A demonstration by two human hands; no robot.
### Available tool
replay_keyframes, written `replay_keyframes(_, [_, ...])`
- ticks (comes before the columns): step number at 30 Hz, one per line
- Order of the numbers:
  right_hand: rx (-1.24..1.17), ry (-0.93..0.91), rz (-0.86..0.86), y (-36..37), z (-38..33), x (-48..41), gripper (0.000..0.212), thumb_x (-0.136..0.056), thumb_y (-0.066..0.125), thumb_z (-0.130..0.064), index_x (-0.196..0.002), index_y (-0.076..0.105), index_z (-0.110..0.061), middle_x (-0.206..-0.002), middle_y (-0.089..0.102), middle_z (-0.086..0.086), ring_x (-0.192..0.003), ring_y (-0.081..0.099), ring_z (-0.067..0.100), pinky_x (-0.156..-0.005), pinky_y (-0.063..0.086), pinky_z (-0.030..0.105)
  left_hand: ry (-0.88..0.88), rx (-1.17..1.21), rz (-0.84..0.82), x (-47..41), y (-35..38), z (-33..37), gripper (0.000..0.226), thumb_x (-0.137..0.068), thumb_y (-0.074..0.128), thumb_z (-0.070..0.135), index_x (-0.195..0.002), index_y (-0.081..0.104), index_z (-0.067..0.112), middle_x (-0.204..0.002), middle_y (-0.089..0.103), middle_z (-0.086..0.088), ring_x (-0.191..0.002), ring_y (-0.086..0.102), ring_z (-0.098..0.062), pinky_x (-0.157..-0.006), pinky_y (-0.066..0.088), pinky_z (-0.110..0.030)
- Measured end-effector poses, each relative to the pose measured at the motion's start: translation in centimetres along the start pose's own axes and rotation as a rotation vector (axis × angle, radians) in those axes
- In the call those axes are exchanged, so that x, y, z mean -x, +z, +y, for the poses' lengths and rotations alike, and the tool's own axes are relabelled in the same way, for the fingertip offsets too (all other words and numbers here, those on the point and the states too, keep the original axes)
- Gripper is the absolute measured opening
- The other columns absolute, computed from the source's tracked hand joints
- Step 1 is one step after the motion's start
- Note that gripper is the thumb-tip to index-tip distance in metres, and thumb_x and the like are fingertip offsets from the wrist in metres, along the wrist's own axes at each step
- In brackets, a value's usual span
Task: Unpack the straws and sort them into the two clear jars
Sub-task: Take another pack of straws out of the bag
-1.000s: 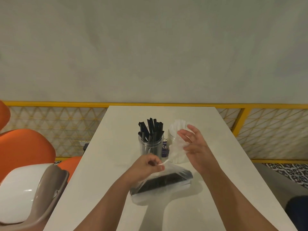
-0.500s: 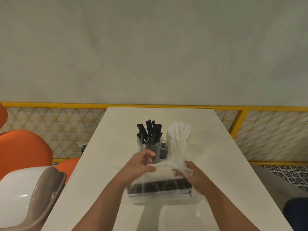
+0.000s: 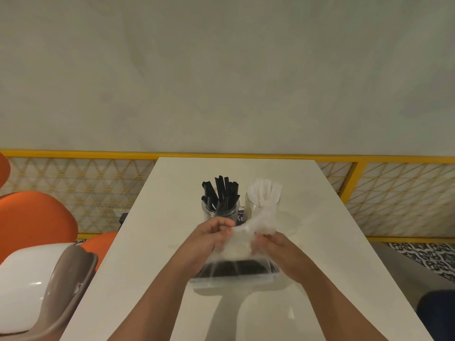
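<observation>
Here, bag-top (image 3: 248,226) btwn L fingers (image 3: 222,227), R fingers (image 3: 263,239)

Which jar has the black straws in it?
The left jar, the one behind the left hand gripping the bag. Its black straws stick up dark; the right jar beside it holds white straws.

White rectangular table (image 3: 332,254). Near its middle stand, side by side, a clear jar of black straws (image 3: 220,212) on the left and a clear jar of white straws (image 3: 256,210) on the right, with a small purple item (image 3: 240,216) between them. Nearer the viewer, a clear plastic bag (image 3: 236,271) with dark contents rests on the surface.
</observation>
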State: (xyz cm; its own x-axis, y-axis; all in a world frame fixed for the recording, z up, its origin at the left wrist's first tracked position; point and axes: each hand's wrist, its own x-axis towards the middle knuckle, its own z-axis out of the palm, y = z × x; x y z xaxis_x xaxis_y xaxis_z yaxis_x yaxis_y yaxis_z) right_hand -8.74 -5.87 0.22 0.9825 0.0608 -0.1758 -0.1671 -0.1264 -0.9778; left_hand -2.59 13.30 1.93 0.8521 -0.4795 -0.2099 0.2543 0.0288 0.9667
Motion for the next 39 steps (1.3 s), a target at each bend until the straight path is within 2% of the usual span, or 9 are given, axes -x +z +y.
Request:
replay_keyframes(5, [-0.042,-0.057,0.101,1.3,-2.1,-0.5,0.014,-0.089,0.06,-0.017,-0.08,0.065,-0.008,-0.069,0.061,0.001,-0.07,0.057,0.012,-0.07,0.046,0.017,0.044,0.117,-0.032,-0.1,1.3,0.7,0.024,-0.084,0.053,-0.011,-0.095,0.065,0.007,-0.074,0.065,0.001,-0.07,0.059,-0.012,-0.068,0.049,-0.021])
replay_keyframes(8, [-0.057,-0.117,0.257,0.4,-2.7,-0.3,0.027,-0.094,0.051,-0.021,-0.07,0.057,-0.008,-0.06,0.052,0.001,-0.065,0.051,0.011,-0.078,0.042,0.02,0.047,0.157,0.035,0.0,0.0,1.2,0.023,-0.086,0.052,-0.009,-0.099,0.066,0.004,-0.085,0.068,-0.006,-0.081,0.061,-0.019,-0.073,0.049,-0.024])
replay_keyframes(12, [-0.05,-0.171,0.188,0.8,-3.5,0.1,0.037,-0.097,0.046,-0.023,-0.062,0.055,-0.016,-0.069,0.051,0.005,-0.074,0.052,0.013,-0.08,0.042,0.021,0.101,-0.069,-0.027,0.4,0.7,2.0,0.029,-0.084,0.066,0.025,-0.111,0.066,0.015,-0.095,0.065,-0.008,-0.083,0.055,-0.022,-0.071,0.039,-0.036])
replay_keyframes(15, [-0.066,-0.239,0.19,1.4,-4.8,0.2,0.034,-0.096,0.047,-0.025,-0.065,0.061,-0.018,-0.07,0.053,0.004,-0.072,0.053,0.014,-0.076,0.044,0.022,0.234,-0.205,0.055,0.3,2.7,3.2,0.023,-0.085,0.068,0.031,-0.105,0.071,0.021,-0.082,0.062,-0.011,-0.068,0.05,-0.022,-0.059,0.04,-0.029])
replay_keyframes(19, [-0.249,-0.158,0.268,0.5,-7.1,0.2,0.043,-0.086,0.045,-0.049,-0.077,0.066,-0.012,-0.062,0.053,0.001,-0.056,0.05,0.009,-0.061,0.042,0.021,0.365,-0.164,0.214,0.2,3.2,5.1,0.019,-0.095,0.053,0.018,-0.097,0.072,0.018,-0.066,0.065,0.02,-0.068,0.056,0.005,-0.066,0.042,-0.008])
replay_keyframes(22, [-0.028,-0.124,0.24,-0.2,-8.0,0.1,0.028,-0.092,0.055,-0.027,-0.069,0.065,-0.017,-0.068,0.054,0.003,-0.059,0.047,0.007,-0.063,0.037,0.021,0.415,-0.213,0.183,0.6,2.8,6.2,0.023,-0.097,0.048,0.017,-0.094,0.071,0.021,-0.059,0.057,0.021,-0.059,0.047,0.005,-0.061,0.037,-0.006])
replay_keyframes(31, [-0.005,-0.157,0.187,-0.4,-9.1,-0.3,0.017,-0.089,0.056,-0.001,-0.087,0.067,-0.014,-0.077,0.061,0.012,-0.069,0.055,0.018,-0.061,0.048,0.017,0.224,-0.658,-0.022,1.1,3.7,6.9,0.04,-0.097,0.036,0.041,-0.078,0.069,0.03,-0.109,0.05,0.008,-0.101,0.051,-0.002,-0.088,0.036,-0.019])
replay_keyframes(36, [-0.058,-0.199,0.231,-0.8,-9.5,-0.2,0.02,-0.091,0.054,-0.002,-0.093,0.066,-0.018,-0.072,0.061,0.005,-0.066,0.058,0.009,-0.07,0.049,0.018,0.155,-1.057,0.025,0.0,4.3,6.2,0.044,-0.093,0.052,0.026,-0.052,0.058,0.011,-0.046,0.048,0.006,-0.043,0.045,-0.01,-0.055,0.038,-0.028])
replay_keyframes(39, [-0.09,-0.218,0.325,-1.8,-9.1,-0.1,0.024,-0.094,0.049,-0.003,-0.091,0.066,-0.019,-0.062,0.054,0.003,-0.06,0.052,0.012,-0.064,0.045,0.018,0.085,-1.284,0.092,-0.4,3.4,5.3,0.037,-0.082,0.054,0.011,-0.049,0.04,0.015,-0.051,0.041,0.003,-0.061,0.046,-0.019,-0.057,0.034,-0.024])
